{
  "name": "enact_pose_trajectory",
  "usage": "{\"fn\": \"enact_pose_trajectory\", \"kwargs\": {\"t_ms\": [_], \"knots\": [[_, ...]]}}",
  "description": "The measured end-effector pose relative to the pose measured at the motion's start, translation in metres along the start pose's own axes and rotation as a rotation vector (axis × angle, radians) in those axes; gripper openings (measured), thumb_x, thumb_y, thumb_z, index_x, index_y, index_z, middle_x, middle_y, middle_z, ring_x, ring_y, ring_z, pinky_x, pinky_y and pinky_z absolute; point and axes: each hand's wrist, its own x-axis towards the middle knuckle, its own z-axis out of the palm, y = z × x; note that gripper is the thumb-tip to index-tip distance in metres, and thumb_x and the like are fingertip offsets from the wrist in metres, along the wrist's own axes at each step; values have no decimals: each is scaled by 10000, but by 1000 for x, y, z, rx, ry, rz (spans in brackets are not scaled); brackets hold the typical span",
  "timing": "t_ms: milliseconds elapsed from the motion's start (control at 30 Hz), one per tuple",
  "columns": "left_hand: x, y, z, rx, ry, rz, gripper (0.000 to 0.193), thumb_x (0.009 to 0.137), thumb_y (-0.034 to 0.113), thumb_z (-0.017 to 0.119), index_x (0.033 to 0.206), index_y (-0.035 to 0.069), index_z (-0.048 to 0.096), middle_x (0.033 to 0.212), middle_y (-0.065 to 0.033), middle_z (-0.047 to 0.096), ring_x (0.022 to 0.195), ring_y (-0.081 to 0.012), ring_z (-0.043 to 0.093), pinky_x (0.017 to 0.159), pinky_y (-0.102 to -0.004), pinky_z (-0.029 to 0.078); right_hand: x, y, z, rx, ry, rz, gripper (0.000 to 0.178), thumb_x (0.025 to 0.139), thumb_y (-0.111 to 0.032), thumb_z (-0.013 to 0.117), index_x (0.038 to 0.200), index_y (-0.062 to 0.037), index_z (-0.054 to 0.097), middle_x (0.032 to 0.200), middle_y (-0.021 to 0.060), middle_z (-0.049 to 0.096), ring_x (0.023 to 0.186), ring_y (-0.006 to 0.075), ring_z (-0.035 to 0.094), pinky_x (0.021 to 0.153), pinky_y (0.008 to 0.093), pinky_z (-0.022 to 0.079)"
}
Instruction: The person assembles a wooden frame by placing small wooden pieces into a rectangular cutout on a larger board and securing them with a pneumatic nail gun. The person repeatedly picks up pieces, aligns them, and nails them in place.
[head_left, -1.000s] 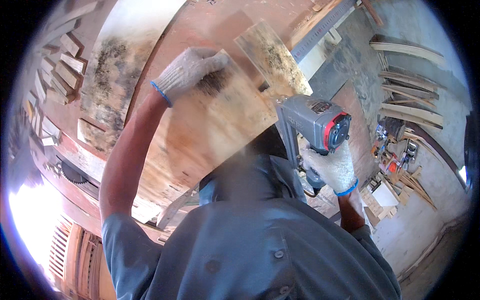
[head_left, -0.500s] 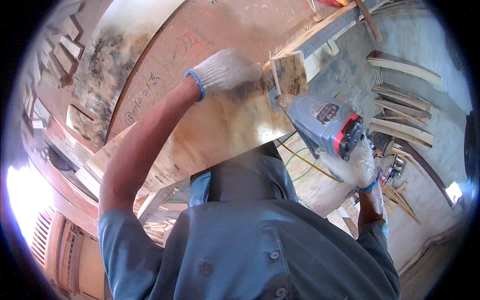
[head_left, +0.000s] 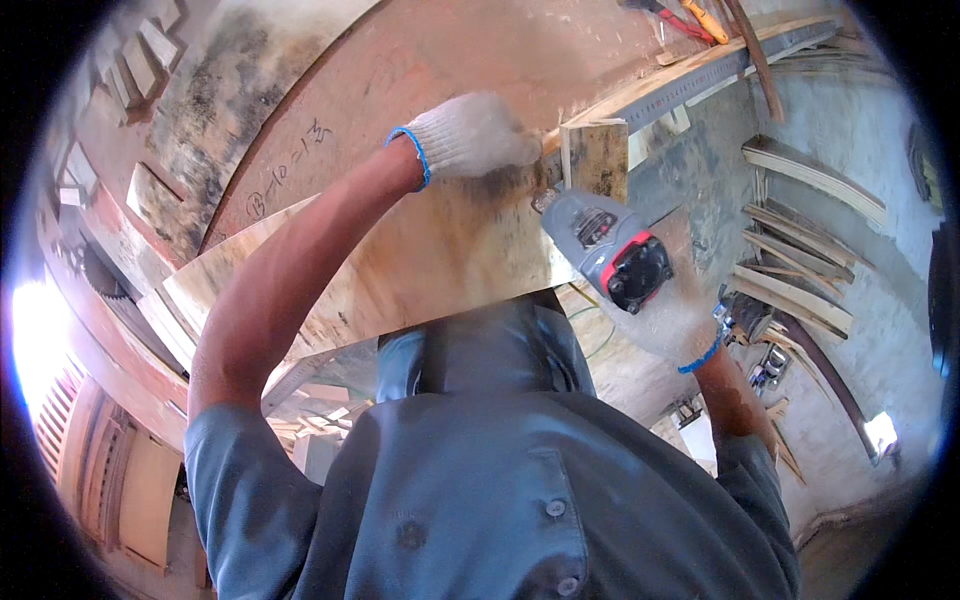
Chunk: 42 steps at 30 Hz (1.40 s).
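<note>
My left hand [head_left: 478, 136], in a white knit glove with a blue cuff, is closed at the upper edge of a wide, stained wooden board [head_left: 400, 250]. Its fingertips are partly hidden. Beside it, a short upright piece of wood [head_left: 597, 160] meets the board's right end. My right hand [head_left: 665, 322], gloved the same way, is wrapped round the handle of a grey nail gun [head_left: 592, 232] with a red ring and black cap. The gun's nose is at the board's right end, just below the upright piece; whether it touches cannot be told.
A long ruler-marked metal bar [head_left: 690, 95] runs along a timber edge towards red-handled pliers [head_left: 685, 22]. A reddish panel [head_left: 450, 60] with handwriting lies beyond the board. Curved wood strips [head_left: 800, 290] are stacked at right. A circular saw blade [head_left: 100, 272] is at left.
My right hand and the nail gun have swung left, with the gun's capped end turned more towards view. My left hand appears slightly further right, still at the board's edge.
</note>
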Motion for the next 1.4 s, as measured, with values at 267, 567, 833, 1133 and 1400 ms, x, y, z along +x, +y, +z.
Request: {"fn": "enact_pose_trajectory", "kwargs": {"t_ms": [267, 567, 833, 1133, 1400], "knots": [[-19, 2, -2, 63, 62, -24, 555, 1020, 555, 521, 1142, 56, 730, 1105, -248, 724, 1050, -437, 698, 915, -491, 541, 1, 16, 11, 141, -25, -5, 307, 863, -244, 810, 1079, -40, 732, 974, 124, 784, 941, 287, 776, 788, 382, 596], [-142, -31, -5, 45, 187, -437, 521, 1013, 567, 561, 1081, 97, 777, 994, -201, 750, 995, -394, 724, 856, -495, 557, -18, 32, 23, -237, 86, 29, 545, 844, -241, 837, 1309, -35, 639, 1230, 133, 734, 1129, 291, 715, 955, 406, 565], [-137, -31, -3, -116, 125, -495, 505, 1009, 549, 581, 1155, 116, 796, 1054, -214, 756, 1020, -391, 726, 911, -443, 555, -21, 16, -18, 186, 39, 271, 449, 827, -104, 807, 1240, 4, 669, 1114, 120, 750, 1015, 196, 711, 916, 371, 564], [-118, -27, 9, -126, 71, -498, 489, 1011, 558, 563, 1165, 157, 796, 1072, -190, 761, 1031, -397, 721, 921, -462, 557, -25, 34, -26, -177, 55, -146, 440, 799, -93, 764, 1217, 10, 672, 1069, 122, 754, 935, 208, 717, 871, 380, 570], [-105, -24, 10, -88, 58, -494, 476, 1013, 558, 543, 1197, 192, 787, 1108, -177, 759, 1052, -404, 711, 927, -479, 554, -17, 6, -30, 16, 114, 19, 395, 801, -132, 759, 1159, 20, 690, 1091, 175, 744, 1005, 300, 713, 917, 400, 554]]}}
